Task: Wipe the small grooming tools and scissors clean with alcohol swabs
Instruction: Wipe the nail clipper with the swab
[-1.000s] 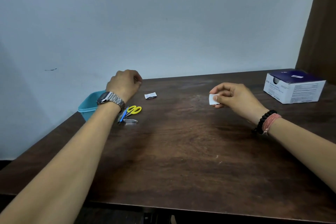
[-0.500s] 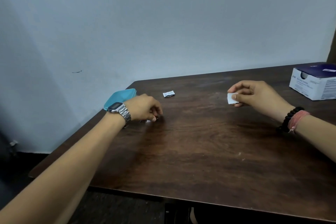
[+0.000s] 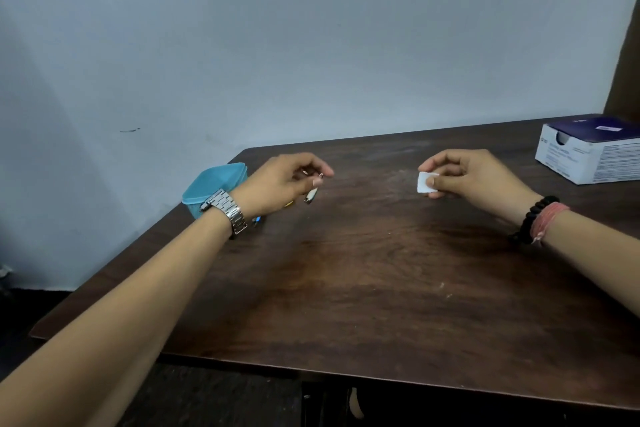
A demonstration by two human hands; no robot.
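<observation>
My left hand [image 3: 282, 185] is raised a little above the dark wooden table [image 3: 363, 288] and pinches a small metal nail clipper [image 3: 311, 195], whose end sticks out below the fingers. Under the wrist, only slivers of the yellow scissors [image 3: 288, 205] and a blue tool [image 3: 257, 219] show on the table; the rest is hidden. To the right, my right hand [image 3: 474, 180] pinches a white alcohol swab [image 3: 423, 183] between thumb and fingers, held above the table. The two hands are well apart.
A teal plastic container [image 3: 211, 184] stands at the table's far left corner, just behind my left wrist. A white and purple swab box [image 3: 592, 152] sits at the far right edge. A pale wall runs behind the table.
My left hand went down onto the tools, closed on the nail clipper and has lifted it toward the middle. The right hand kept holding the swab. The torn wrapper is out of sight behind my left hand.
</observation>
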